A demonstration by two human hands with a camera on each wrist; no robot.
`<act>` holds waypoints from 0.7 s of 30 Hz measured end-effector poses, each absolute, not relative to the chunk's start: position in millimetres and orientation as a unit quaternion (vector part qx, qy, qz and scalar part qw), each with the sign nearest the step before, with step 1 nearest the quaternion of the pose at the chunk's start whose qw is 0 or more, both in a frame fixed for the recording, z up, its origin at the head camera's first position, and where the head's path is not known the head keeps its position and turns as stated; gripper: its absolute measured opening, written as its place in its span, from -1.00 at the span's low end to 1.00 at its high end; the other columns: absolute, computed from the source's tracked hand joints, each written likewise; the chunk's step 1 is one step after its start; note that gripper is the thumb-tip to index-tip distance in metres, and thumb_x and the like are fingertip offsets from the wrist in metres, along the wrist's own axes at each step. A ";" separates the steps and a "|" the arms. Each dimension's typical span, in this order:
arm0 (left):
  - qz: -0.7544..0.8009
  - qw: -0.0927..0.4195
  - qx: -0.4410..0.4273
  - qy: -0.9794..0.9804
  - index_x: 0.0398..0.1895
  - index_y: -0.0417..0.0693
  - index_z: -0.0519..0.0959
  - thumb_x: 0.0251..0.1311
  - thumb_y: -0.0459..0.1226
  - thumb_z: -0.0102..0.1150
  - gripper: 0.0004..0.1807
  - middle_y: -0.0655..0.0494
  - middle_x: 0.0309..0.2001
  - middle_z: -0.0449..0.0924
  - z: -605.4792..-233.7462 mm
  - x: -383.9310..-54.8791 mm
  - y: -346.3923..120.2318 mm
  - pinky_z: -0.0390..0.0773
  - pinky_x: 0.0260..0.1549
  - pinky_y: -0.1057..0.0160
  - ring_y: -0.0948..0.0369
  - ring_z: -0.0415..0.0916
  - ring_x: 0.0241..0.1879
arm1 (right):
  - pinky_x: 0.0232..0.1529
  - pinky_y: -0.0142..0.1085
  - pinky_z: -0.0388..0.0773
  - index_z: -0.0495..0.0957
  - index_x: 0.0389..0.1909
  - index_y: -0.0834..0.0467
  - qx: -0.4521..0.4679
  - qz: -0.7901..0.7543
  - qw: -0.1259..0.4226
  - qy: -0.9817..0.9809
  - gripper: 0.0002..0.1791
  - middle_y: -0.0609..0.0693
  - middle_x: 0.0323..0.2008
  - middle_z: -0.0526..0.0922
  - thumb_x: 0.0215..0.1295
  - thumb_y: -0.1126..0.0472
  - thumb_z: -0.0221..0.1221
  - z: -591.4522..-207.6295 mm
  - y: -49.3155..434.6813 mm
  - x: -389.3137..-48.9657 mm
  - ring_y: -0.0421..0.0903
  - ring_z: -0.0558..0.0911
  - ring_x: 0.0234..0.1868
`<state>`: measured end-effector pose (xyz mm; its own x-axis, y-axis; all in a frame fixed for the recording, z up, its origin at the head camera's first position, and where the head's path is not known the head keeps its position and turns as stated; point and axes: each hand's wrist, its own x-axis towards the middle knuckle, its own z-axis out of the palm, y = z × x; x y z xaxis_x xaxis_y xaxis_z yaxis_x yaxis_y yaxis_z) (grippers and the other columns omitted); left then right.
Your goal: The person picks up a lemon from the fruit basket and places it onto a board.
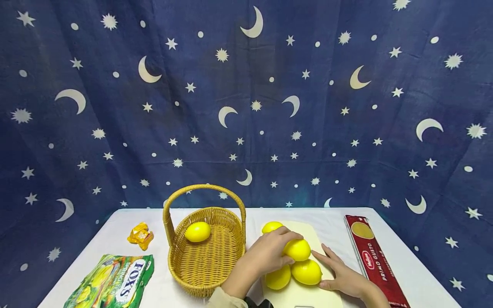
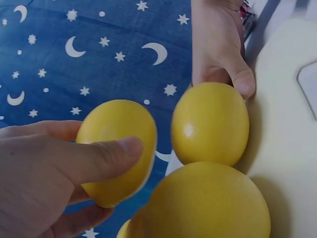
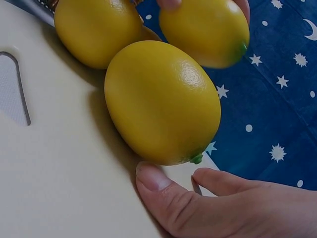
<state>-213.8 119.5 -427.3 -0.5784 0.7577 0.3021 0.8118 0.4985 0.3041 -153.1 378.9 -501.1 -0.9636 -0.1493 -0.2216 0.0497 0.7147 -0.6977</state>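
My left hand [image 1: 271, 252] grips a yellow lemon [image 1: 297, 250] by its sides, thumb across it in the left wrist view. That lemon is held up over a cream cutting board [image 1: 298, 295]. Below it on the board lie a left lemon [image 1: 278, 279] and a right lemon [image 1: 308, 272]; another lemon [image 1: 271, 226] shows behind the left hand, partly hidden. My right hand [image 1: 343, 273] rests at the board's right edge, fingers spread, thumb tip close to the green-tipped end of the right lemon [image 3: 161, 99]. Whether the thumb touches it, I cannot tell.
A wicker basket [image 1: 208, 273] with a tall handle stands left of the board, one lemon [image 1: 197, 232] inside. Farther left lie an orange crinkled packet [image 1: 141, 236] and a green candy bag [image 1: 115, 280]. A red spaghetti pack [image 1: 373, 261] lies at right.
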 end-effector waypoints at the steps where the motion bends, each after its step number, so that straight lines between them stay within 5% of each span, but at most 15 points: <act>1: -0.217 0.063 -0.454 -0.862 0.18 0.32 0.46 0.00 -0.12 0.40 -0.40 0.32 0.05 0.52 -428.7 -216.4 121.4 0.55 -0.03 0.33 0.35 0.51 -0.05 | 0.14 0.52 -0.25 0.18 0.42 0.08 -0.036 -0.376 0.130 0.917 -0.04 0.34 0.47 -0.22 -0.02 -0.09 0.35 -501.6 379.3 -153.1 0.47 -0.17 0.40; 21: -0.285 0.062 -0.434 -0.853 0.19 0.36 0.46 -0.02 -0.10 0.41 -0.38 0.38 0.05 0.53 -462.9 -241.4 146.1 0.53 0.01 0.31 0.39 0.51 0.00 | 0.16 0.52 -0.20 0.18 0.42 0.11 -0.047 -0.381 0.117 0.916 -0.04 0.33 0.47 -0.21 -0.01 -0.08 0.35 -498.1 377.8 -149.9 0.46 -0.15 0.40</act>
